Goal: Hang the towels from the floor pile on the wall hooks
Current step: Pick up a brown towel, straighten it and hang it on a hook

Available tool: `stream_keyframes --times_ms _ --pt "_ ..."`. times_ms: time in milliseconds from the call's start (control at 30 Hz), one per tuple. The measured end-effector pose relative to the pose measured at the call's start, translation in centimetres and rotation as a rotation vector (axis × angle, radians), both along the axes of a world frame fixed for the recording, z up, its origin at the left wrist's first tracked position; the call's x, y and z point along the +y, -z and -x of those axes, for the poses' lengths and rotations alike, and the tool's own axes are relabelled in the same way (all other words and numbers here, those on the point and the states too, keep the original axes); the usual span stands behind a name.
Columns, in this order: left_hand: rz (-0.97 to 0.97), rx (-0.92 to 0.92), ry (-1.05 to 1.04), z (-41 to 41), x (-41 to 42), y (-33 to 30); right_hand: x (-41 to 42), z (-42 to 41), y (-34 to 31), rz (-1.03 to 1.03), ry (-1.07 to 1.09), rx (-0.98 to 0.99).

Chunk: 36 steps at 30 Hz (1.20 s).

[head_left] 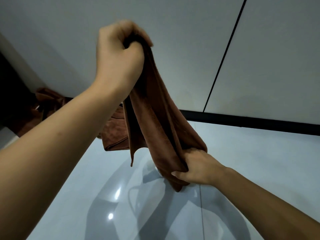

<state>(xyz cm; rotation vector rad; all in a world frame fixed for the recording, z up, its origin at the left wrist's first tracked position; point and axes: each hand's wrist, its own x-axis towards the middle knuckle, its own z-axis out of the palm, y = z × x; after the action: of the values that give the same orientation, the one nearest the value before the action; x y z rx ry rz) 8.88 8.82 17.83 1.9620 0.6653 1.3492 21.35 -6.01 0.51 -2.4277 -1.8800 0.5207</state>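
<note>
A brown towel [155,118] hangs stretched in the air between my two hands, in front of the grey wall. My left hand [119,54] grips its upper end in a fist, raised high. My right hand [195,168] grips its lower end, lower and to the right. On the floor against the wall behind lies the pile of brown towels [114,132], partly hidden by my left forearm and the held towel. No wall hook is in view.
The grey wall [190,40] has a thin dark vertical seam [223,56] and a black skirting strip [251,121] along its foot. The glossy pale floor [251,153] spreads to the right and below. A dark opening [10,87] lies at the far left.
</note>
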Motion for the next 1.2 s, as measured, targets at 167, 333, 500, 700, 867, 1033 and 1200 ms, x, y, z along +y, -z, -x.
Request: stream_keyframes --times_ms 167,333,500,700,867,1033,1200 --pt "0.115 0.099 -0.088 0.1 1.9 2.3 -1.6 -2.5 -1.4 0.013 -0.025 -0.214" --pt "0.153 0.193 -0.143 0.8 3.2 4.4 -3.6 -5.0 -4.2 -0.041 -0.011 -0.248" --pt "0.246 0.207 -0.191 1.5 3.8 5.9 -5.4 -6.6 -6.9 -0.158 -0.051 -0.401" --pt "0.314 0.203 -0.227 2.3 4.3 6.2 -7.0 -6.1 -8.6 -0.256 -0.084 -0.406" --pt "0.313 0.2 -0.257 2.8 4.5 6.4 -7.1 -6.1 -9.1 -0.368 -0.058 -0.375" --pt "0.308 0.18 -0.266 2.9 4.8 6.2 -7.1 -6.6 -8.9 -0.549 -0.129 -0.461" --pt "0.29 0.178 -0.243 2.8 4.8 6.3 -7.1 -6.3 -10.0 -0.692 0.11 -0.183"
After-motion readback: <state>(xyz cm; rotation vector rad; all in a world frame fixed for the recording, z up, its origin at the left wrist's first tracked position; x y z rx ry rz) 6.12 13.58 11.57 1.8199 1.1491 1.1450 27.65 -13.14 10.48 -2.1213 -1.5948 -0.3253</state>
